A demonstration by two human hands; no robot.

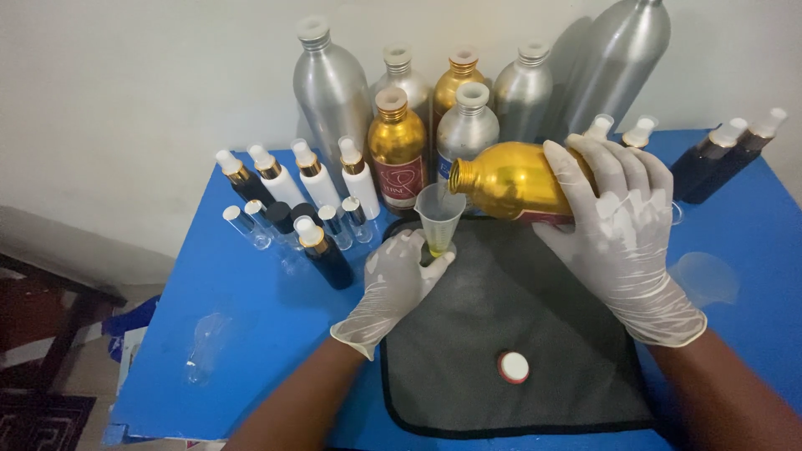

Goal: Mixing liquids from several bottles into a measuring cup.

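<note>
At the far left of the blue tabletop [242, 334] we see a crumpled piece of clear plastic film [200, 347]. Further right stands a cluster of small spray bottles [292, 196], some white, some dark, some clear, most with white caps and gold collars. Behind them, against the pale wall, rises a group of tall aluminium bottles [334, 88], silver ones around two gold ones.

Next comes our left hand [397, 280], in a white latex glove, its fingers curled around the lower part of a small clear plastic measuring cup [439, 219] that tapers to a narrow base. A little yellow-green liquid sits at the bottom of the cup. The cup is held upright over the upper left edge of a dark grey cloth mat [501, 334] spread on the table.

Lower on the mat lies a round white cap with a red rim [513, 367], well apart from both hands.

Our right hand [622, 225], also gloved, is wrapped around a gold-coloured metal bottle [510, 179], which is tipped almost flat, its open neck just over the cup's rim.

At the far right, two dark bottles with white caps [727, 154] lie leaning on the blue surface.
</note>
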